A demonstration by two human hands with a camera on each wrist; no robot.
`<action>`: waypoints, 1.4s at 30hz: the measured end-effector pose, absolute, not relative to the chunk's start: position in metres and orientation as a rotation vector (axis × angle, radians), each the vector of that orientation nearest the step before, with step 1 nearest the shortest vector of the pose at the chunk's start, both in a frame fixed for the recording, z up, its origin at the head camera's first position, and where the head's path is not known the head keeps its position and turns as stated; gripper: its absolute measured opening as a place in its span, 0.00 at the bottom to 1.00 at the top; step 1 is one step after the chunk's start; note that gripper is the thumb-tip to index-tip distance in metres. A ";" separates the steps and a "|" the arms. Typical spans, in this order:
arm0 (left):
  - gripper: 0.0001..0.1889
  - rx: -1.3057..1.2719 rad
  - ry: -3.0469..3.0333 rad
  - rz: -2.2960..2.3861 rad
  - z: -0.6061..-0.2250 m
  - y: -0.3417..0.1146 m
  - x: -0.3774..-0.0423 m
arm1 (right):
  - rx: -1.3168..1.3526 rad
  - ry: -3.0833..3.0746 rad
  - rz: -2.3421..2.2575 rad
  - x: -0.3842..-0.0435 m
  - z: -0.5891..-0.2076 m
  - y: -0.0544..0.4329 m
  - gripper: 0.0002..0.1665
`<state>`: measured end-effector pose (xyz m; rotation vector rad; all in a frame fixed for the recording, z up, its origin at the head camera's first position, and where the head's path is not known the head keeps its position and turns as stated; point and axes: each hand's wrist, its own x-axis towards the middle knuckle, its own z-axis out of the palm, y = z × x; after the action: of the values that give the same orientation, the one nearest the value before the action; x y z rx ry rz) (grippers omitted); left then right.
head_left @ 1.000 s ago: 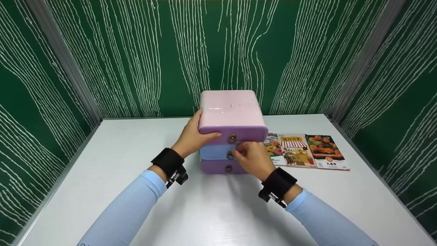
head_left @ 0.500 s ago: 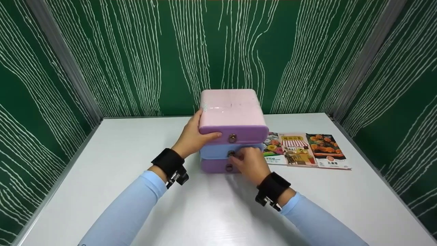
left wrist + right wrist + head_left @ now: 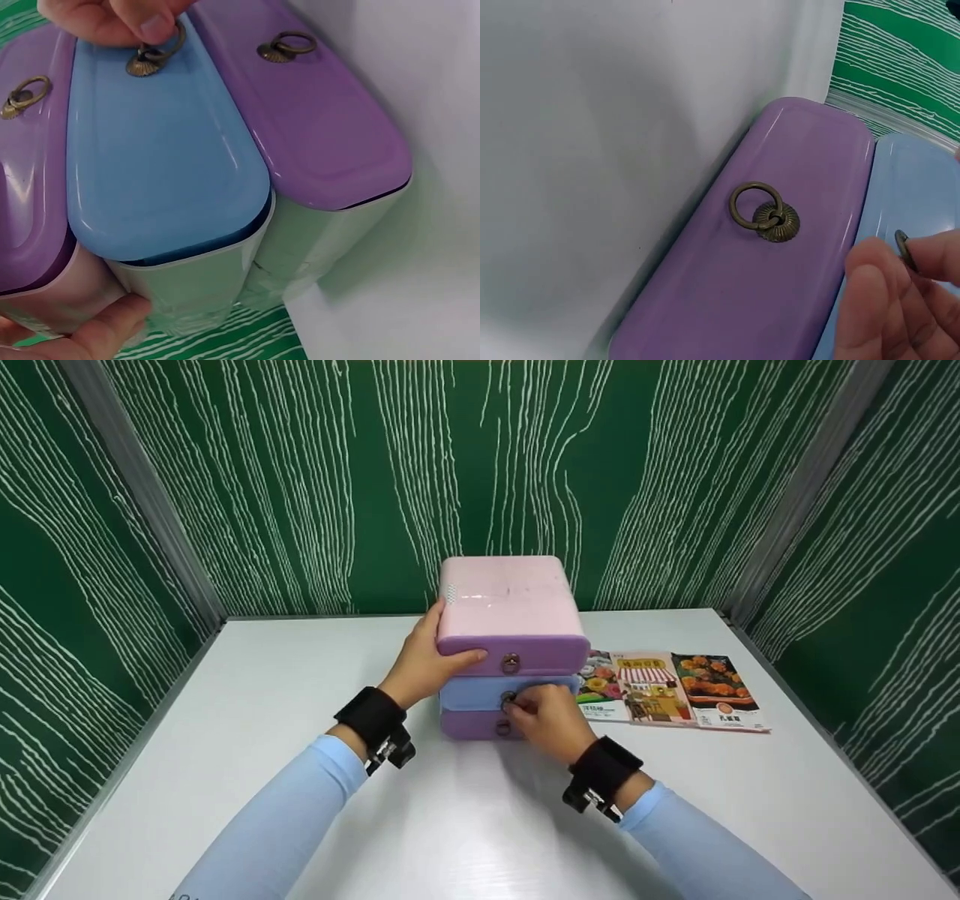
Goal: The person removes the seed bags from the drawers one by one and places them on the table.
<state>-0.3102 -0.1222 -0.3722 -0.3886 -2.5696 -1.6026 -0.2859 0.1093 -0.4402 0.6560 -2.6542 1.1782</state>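
A small stack of three drawers stands on the white table, with a pale pink top. Its top drawer and bottom drawer have purple fronts; the middle drawer is light blue. Each front bears a bronze ring pull. My left hand grips the upper left corner of the drawer unit, fingers along its side and thumb across the top purple front. My right hand pinches the blue drawer's ring pull between thumb and finger. A thin dark gap shows behind the blue front's edge.
Several flower-picture packets lie flat right of the drawer unit, among them one with orange blooms and one with a striped awning. Green walls with white lines enclose the table at the back and sides.
My right hand has shifted slightly down and left, and its fingers have taken hold of the blue drawer's ring pull. My left hand stays in place on the drawer unit.
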 end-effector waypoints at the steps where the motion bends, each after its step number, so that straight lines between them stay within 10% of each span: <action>1: 0.60 -0.387 -2.570 -1.600 -0.372 -0.122 -0.310 | 0.656 -2.659 1.177 -0.285 -0.440 0.110 0.20; 32: 0.60 -0.386 -2.574 -1.589 -0.373 -0.121 -0.307 | 0.906 -2.715 1.172 -0.211 -0.445 0.127 0.10; 42: 0.60 -0.373 -2.578 -1.602 -0.373 -0.121 -0.308 | 0.959 -2.674 1.186 -0.194 -0.458 0.131 0.20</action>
<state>-0.3075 -0.1209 -0.3730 -0.3734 -2.5783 -1.6021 -0.1940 0.1307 -0.4583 0.9594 -2.6743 1.1855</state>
